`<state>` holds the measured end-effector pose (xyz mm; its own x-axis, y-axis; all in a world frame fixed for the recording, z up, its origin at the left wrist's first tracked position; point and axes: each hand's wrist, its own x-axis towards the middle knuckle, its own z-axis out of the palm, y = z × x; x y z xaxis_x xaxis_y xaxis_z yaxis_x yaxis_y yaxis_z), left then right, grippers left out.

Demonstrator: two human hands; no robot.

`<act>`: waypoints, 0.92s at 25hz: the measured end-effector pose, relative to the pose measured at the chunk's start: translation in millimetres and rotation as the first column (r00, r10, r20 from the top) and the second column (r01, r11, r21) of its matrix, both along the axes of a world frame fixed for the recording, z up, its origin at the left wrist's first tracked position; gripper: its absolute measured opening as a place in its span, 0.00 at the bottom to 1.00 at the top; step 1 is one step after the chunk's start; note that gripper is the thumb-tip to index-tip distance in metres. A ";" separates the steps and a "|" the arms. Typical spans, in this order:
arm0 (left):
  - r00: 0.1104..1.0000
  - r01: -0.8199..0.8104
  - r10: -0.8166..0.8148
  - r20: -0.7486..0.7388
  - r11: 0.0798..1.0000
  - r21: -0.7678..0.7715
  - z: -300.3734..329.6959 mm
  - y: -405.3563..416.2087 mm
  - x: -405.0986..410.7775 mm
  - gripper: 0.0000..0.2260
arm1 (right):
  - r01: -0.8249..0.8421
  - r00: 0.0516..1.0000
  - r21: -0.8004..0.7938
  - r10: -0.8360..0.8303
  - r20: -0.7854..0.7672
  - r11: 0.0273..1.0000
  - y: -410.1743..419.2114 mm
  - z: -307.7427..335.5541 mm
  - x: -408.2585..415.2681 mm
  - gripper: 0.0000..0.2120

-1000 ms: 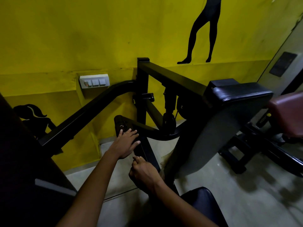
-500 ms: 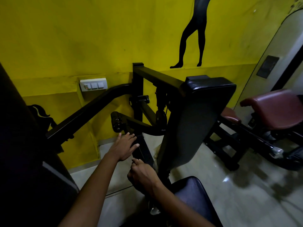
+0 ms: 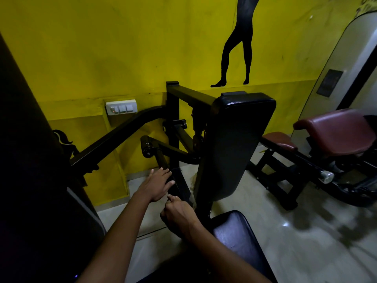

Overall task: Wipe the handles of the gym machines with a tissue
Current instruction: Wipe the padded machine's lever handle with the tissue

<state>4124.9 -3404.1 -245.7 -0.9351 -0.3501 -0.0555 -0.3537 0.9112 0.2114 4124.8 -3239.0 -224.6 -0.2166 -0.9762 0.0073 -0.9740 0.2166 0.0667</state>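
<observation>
Low in front of the black machine's upright post, the handle (image 3: pixel 163 160) slants down from a black roller end (image 3: pixel 147 147) toward the person's hands; the left hand (image 3: pixel 156 185) lies across its lower part with fingers straight and spread, pressing flat rather than curling round; just below and touching near it, the right hand (image 3: pixel 176 214) is curled into a fist at the base of the bar, but whether a tissue sits inside those fingers cannot be told, as the fist hides its palm and the light is dim; a pale scrap shows by the back pad's lower edge, too unclear to name; the black back pad (image 3: pixel 234 146) stands tilted just right of the hands, with the black seat (image 3: pixel 240 235) beneath the right forearm; beyond, a white switch plate (image 3: pixel 121 107) is fixed to the yellow wall (image 3: pixel 102 48), which carries a black silhouette of legs (image 3: pixel 236 48); well to the right stands a maroon-padded bench (image 3: pixel 334 129) on the pale tiled floor (image 3: pixel 285 231).
</observation>
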 end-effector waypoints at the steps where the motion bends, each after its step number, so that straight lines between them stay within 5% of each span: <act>1: 1.000 -0.001 0.001 0.005 1.000 -0.004 1.3 3.2 3.0 0.24 | 0.000 1.000 0.006 0.000 0.001 1.000 4.3 1.7 4.2 0.14; 14: 0.999 -0.032 0.031 -0.033 0.999 -0.020 11.3 20.8 15.5 0.23 | -0.031 0.995 -0.086 0.039 0.096 0.996 52.2 22.9 15.6 0.10; 23: 0.992 -0.082 0.084 -0.097 0.996 0.028 26.0 -43.6 -9.8 0.22 | 0.044 0.992 -0.240 -0.014 0.126 0.970 -24.0 21.0 -33.6 0.12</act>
